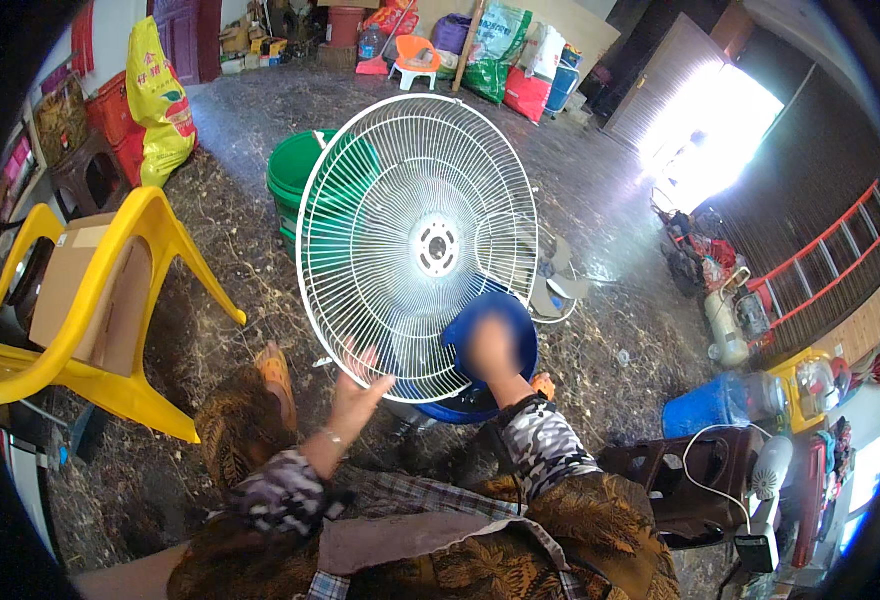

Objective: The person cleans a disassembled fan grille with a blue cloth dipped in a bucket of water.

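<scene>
A white wire fan grille (415,170), round and dished, is tilted up in front of me. My left hand (358,392) grips its near rim, thumb on the outside and fingers against the wires. My right hand (493,345) is at the grille's lower right, its fingers smeared. Around that hand shows a round, bowl-like blue thing (523,325); whether the hand holds it cannot be made out. Below the grille's near edge, part of a blue basin (460,410) shows between my feet. Behind the grille stands a green bucket (290,165), and fan blades (560,255) lie to the right.
A yellow chair (165,240) with a cardboard box (95,290) stands at left. Blue bucket (705,405), brown stool (680,470) and small white fan body (765,480) are at right. Farther off are an orange chair (417,60), sacks (495,50) and a red ladder (820,265).
</scene>
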Demonstrator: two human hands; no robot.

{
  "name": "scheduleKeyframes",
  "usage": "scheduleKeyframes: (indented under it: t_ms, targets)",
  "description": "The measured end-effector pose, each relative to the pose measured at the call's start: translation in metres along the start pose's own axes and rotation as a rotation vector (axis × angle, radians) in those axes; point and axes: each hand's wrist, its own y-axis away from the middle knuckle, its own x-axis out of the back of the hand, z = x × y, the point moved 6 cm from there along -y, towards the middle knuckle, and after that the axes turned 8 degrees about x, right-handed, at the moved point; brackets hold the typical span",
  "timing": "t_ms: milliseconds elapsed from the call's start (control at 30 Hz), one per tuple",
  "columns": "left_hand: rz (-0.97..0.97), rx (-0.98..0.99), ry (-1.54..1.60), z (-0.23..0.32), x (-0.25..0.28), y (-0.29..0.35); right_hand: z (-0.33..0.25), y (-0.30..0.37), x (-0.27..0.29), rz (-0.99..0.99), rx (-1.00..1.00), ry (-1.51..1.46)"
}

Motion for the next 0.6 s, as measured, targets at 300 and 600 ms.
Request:
scheduleKeyframes:
  t_ms: [300, 600]
  targets:
    - [0.276, -0.302, 0.546, 0.032, -0.018, -0.056, 0.004, -0.01, 0.011, 0.107, 0.179, -0.135]
    - [0.327, -0.319, 0.459, 0.057, -0.016, -0.092, 0.014, 0.036, 0.03, 0.043, 0.58, -0.181]
